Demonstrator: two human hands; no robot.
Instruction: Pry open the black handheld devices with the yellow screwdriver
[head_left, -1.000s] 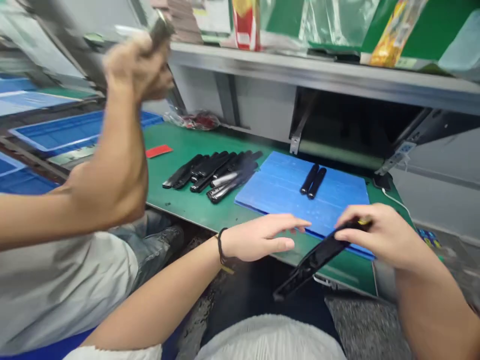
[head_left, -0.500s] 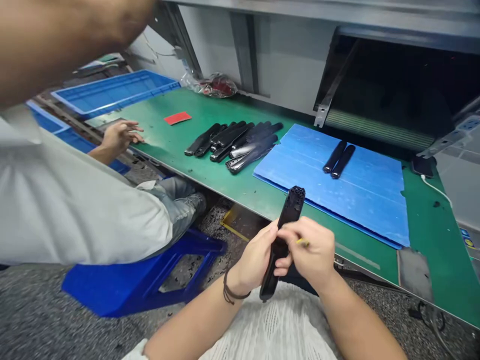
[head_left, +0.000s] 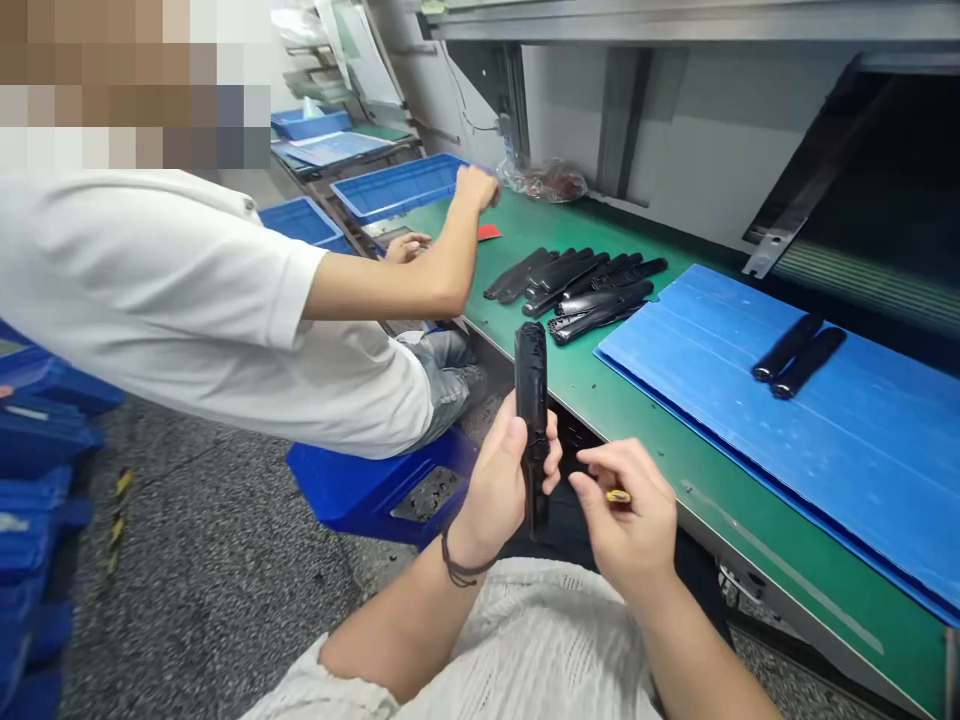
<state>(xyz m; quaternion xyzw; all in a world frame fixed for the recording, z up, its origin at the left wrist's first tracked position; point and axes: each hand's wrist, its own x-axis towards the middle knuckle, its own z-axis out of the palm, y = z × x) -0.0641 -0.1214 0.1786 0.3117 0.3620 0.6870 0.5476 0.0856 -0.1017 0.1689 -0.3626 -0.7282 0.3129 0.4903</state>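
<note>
My left hand [head_left: 491, 495] is wrapped round a long black plastic part [head_left: 532, 375], held nearly upright above my lap. Apart from it, to the right, my right hand [head_left: 634, 520] has a small yellow tool [head_left: 619, 496] tucked in its curled fingers. The thumb and index finger are spread, with no object visible between their tips. Most of the tool is hidden by the palm. Beyond the held part, a pile of similar black parts [head_left: 570, 285] lies on the green table [head_left: 637, 390]. Two more black parts [head_left: 787, 350] rest side by side on a blue sheet [head_left: 697, 340].
On my left sits a co-worker in a white shirt [head_left: 360, 390] on a blue stool [head_left: 352, 500], one forearm over the table. A red piece [head_left: 489, 232], a clear plastic bag [head_left: 551, 182] and a blue tray [head_left: 401, 188] are farther back. Blue crates [head_left: 37, 520] stand on the floor.
My view has swung left. The black part is now more upright, and my right hand has come away from it. The co-worker's raised arm has come down over the table.
</note>
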